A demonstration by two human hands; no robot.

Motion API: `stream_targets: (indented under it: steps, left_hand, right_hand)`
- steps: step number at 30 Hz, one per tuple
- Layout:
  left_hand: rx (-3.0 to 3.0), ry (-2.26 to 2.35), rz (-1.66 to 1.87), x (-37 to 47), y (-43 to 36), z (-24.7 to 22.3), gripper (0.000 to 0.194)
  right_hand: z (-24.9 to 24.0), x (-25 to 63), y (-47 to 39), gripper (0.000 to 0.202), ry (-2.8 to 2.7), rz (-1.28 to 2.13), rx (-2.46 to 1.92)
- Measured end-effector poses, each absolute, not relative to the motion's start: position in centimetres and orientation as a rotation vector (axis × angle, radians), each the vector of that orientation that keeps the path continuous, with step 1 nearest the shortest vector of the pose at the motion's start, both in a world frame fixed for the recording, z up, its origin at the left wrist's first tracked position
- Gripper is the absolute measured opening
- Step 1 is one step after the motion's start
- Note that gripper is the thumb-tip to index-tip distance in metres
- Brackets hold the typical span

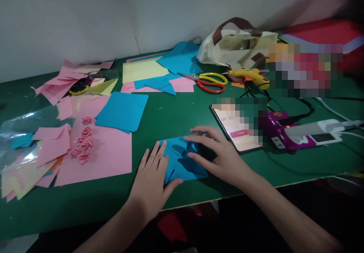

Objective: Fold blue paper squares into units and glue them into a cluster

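Two bare hands over a blue paper sheet [179, 161] in the head view, lying flat on the smooth green tabletop [176, 111].
The left hand [150, 177] lies open along the sheet's left edge, fingers extended and thumb apart; the right hand [214, 152] is spread wide with curved fingers over its right part, shadowing it, though whether the fingertips touch cannot be told. Left of the blue sheet, crisp, curled pink paper roses [84, 144] sit on a flat pink sheet [113, 154]; beyond it to the left is a neat stack of blue squares [122, 111]. Beyond it to the right lie metal-bladed scissors [200, 80] with red and yellow handles; just right of it is a glossy phone [236, 133], partly pixelated.
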State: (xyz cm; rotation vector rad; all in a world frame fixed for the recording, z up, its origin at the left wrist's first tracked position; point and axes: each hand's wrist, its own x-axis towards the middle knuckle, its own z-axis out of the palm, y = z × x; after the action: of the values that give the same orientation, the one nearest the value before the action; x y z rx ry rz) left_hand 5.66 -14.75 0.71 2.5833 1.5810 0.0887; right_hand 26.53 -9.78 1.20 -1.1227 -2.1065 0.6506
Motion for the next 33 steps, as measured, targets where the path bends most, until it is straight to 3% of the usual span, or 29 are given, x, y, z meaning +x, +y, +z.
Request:
stream_targets:
  steps: [5, 12, 15, 20, 29, 33]
  left_hand:
    - [2.585, 1.552, -0.025, 4.8, -14.0, 1.8, 0.043]
    - [2.592, 1.657, -0.007, 4.5, -14.1, 1.8, 0.049]
    - [2.615, 1.677, 0.003, 4.7, -14.4, 1.0, 0.054]
    - [2.660, 1.633, 0.019, 4.8, -14.6, 0.3, 0.046]
    - [2.661, 1.571, 0.116, 4.7, -14.7, 1.0, 0.043]
    - [2.663, 1.601, 0.159, 4.8, -14.8, 1.1, 0.041]
  right_hand:
    - [0.4, 25.7, -9.4, 0.040, -2.251, 0.669, -1.228]
    - [1.0, 24.3, -9.9, 0.041, -2.235, 0.822, -1.190]
    - [0.7, 24.1, -9.9, 0.037, -2.288, 0.721, -1.137]
    - [0.0, 23.8, -10.0, 0.023, -2.271, 0.552, -1.013]
    - [0.1, 24.1, -9.9, 0.013, -1.801, 0.834, -1.384]
    - [0.0, 24.5, -9.8, 0.016, -1.831, 0.748, -1.409]
